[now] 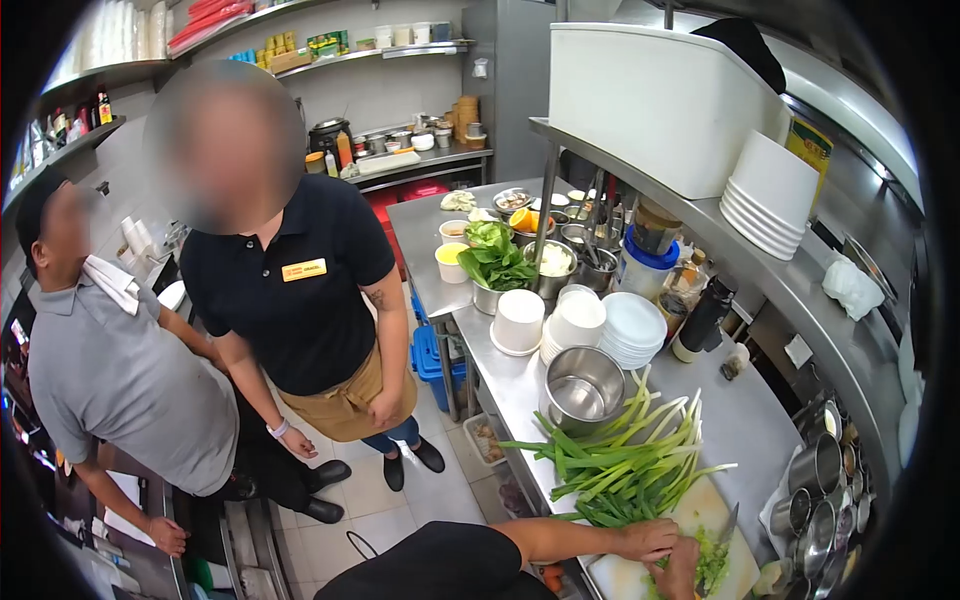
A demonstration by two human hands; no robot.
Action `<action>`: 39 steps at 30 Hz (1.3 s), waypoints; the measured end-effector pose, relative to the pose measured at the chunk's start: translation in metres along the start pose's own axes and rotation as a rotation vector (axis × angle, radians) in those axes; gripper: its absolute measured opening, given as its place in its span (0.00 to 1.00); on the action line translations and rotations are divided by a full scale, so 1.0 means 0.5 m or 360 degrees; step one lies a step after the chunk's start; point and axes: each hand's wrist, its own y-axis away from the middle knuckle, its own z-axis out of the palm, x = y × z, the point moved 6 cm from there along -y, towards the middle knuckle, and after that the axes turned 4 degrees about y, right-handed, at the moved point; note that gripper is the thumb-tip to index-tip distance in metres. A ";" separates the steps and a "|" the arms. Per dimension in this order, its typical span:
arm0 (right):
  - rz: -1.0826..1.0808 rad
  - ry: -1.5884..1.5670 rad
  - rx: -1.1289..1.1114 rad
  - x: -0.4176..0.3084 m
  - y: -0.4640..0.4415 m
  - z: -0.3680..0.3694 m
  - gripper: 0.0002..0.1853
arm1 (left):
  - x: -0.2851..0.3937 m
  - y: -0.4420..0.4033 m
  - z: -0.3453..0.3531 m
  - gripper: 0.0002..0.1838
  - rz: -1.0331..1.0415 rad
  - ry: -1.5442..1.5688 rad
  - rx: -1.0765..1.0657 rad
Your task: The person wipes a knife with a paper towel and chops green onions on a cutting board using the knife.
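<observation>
My left hand [648, 540] reaches in over the cutting board [703, 500], fingers curled and closed. Right against it is my right hand [678, 573], also closed; what the fingers of either hold is hidden. Chopped green onion [712, 562] lies on the board beside my right hand. A knife [731, 522] shows its blade at the far side of these pieces, apart from my fingers as far as I can see. Long green onions [640, 455] are heaped just beyond my hands, partly over the board.
A steel pot [585, 385] stands behind the green onions, near stacked white bowls [575, 322] and lids [634, 328]. Overhead, a shelf [680, 195] carries a white bin [660, 100]. One person [290, 300] in an apron faces the counter; another [140, 360] stands farther left.
</observation>
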 end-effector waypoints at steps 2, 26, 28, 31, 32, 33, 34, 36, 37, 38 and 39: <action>-0.0024 -0.0013 0.0035 0.010 0.004 0.010 0.32 | -0.007 0.003 -0.013 0.10 0.0090 0.0028 -0.0003; 0.1173 -0.0571 0.0689 -0.148 0.196 0.029 0.06 | -0.015 -0.006 0.016 0.05 -0.0052 -0.0298 -0.0300; 0.1114 -0.0427 0.0726 -0.137 0.174 0.025 0.06 | -0.020 -0.007 0.016 0.04 -0.0075 -0.0338 -0.0367; 0.1497 -0.0183 0.1150 -0.101 0.198 -0.026 0.04 | -0.013 -0.012 0.015 0.04 -0.0068 -0.0312 -0.0344; 0.1482 -0.0193 0.1166 -0.103 0.199 -0.036 0.04 | -0.014 -0.016 0.013 0.04 -0.0055 -0.0330 -0.0343; 0.1409 -0.0227 0.1212 -0.108 0.202 -0.045 0.03 | -0.012 -0.017 0.013 0.04 -0.0039 -0.0335 -0.0331; 0.1340 -0.0256 0.1247 -0.113 0.207 -0.049 0.03 | -0.008 -0.015 0.017 0.04 -0.0030 -0.0333 -0.0318; 0.1243 -0.0207 0.1118 -0.137 0.188 -0.032 0.03 | -0.010 -0.009 0.017 0.03 -0.0044 -0.0322 -0.0328; 0.1143 -0.0149 0.1001 -0.144 0.169 -0.022 0.04 | -0.015 -0.009 0.019 0.03 -0.0063 -0.0284 -0.0327; 0.1151 -0.0151 0.1008 -0.134 0.160 -0.008 0.04 | -0.019 -0.008 0.019 0.03 -0.0081 -0.0248 -0.0329; 0.1264 -0.0116 0.0959 -0.119 0.151 0.004 0.06 | -0.020 -0.008 0.017 0.02 -0.0090 -0.0239 -0.0345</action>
